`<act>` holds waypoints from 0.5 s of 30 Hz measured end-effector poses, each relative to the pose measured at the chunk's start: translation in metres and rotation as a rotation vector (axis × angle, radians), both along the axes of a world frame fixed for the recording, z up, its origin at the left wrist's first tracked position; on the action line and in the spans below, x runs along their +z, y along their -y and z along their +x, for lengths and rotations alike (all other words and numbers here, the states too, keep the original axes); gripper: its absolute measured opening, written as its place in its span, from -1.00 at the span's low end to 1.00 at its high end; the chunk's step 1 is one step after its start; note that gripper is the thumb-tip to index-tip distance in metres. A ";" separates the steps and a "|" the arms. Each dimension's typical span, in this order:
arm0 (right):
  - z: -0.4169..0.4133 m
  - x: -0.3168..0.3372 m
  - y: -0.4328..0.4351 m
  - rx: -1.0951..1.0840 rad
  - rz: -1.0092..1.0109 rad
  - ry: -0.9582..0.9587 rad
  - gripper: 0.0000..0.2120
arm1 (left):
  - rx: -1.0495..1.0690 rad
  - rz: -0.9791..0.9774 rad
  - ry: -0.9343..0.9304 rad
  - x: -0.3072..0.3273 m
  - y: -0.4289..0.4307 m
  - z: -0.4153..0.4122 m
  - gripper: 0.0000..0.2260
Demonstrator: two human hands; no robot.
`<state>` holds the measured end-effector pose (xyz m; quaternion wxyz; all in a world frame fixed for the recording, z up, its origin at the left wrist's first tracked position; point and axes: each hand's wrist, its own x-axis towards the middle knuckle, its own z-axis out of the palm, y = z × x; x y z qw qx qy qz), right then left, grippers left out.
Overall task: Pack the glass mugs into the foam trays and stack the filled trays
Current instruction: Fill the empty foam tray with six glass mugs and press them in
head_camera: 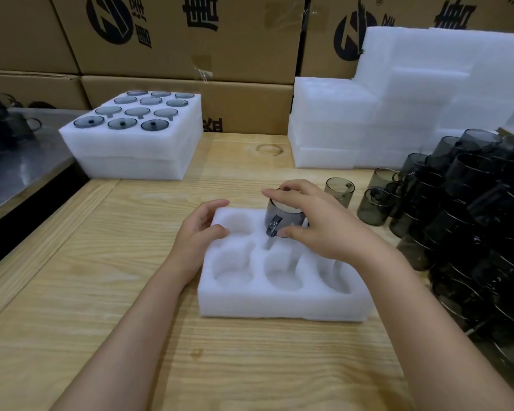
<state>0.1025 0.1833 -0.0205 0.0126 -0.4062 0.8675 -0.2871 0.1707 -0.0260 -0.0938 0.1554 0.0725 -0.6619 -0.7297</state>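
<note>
Right hand: your right hand (pixel 318 223) grips one glass mug (pixel 282 216) from above, fingers over its top, thumb by the handle.
Left hand: your left hand (pixel 202 229) sits at the far-left corner of the foam tray (pixel 279 307), fingers loosely curled against the foam. It looks like steadying, with no firm grip evident.
Mug position: part way into the middle cavity of the far row, handle toward you over the handle slot. Looks mouth-down, not certain. Not fully seated yet.
Tray state: every other cavity you can see is empty. The far-right cavity is hidden behind your right hand.
Done so far: the filled stack (pixel 137 149) at far left is two trays high, and the top tray shows all its cavities occupied. The lower tray's contents are not visible.
Left to do: nearly the whole of this tray, then it goes on a stack.
Supply: a big pile of loose mugs (pixel 472 218) on your right, one single mug (pixel 339 191) standing just beyond your right hand, and stacked empty foam (pixel 413 99) at the back right.
Progress call: early, judging by the mug pile. Many trays remain.
Surface: wooden table (pixel 101 292), with cardboard boxes (pixel 175 40) behind.
</note>
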 end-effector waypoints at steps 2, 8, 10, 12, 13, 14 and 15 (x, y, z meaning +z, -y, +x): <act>-0.002 0.001 0.002 0.020 0.060 -0.014 -0.38 | -0.001 0.001 0.003 0.000 0.000 0.000 -0.56; -0.001 -0.001 0.004 0.050 0.151 -0.019 -0.40 | -0.005 0.005 -0.012 0.001 -0.002 -0.001 -0.56; 0.000 -0.002 0.002 0.051 0.162 0.028 -0.43 | -0.002 0.006 -0.011 0.001 -0.002 -0.001 -0.56; 0.001 0.000 0.004 0.031 0.097 0.133 -0.51 | -0.001 0.002 -0.007 0.000 -0.002 0.000 -0.56; 0.002 0.001 0.007 0.001 0.034 0.168 -0.58 | -0.001 -0.002 -0.005 0.000 -0.002 0.000 -0.55; 0.003 0.001 0.012 -0.041 -0.016 0.163 -0.60 | -0.001 -0.007 -0.004 0.000 -0.002 0.000 -0.55; 0.003 0.000 0.018 -0.090 -0.032 0.135 -0.57 | 0.001 -0.010 -0.005 0.001 -0.002 0.000 -0.55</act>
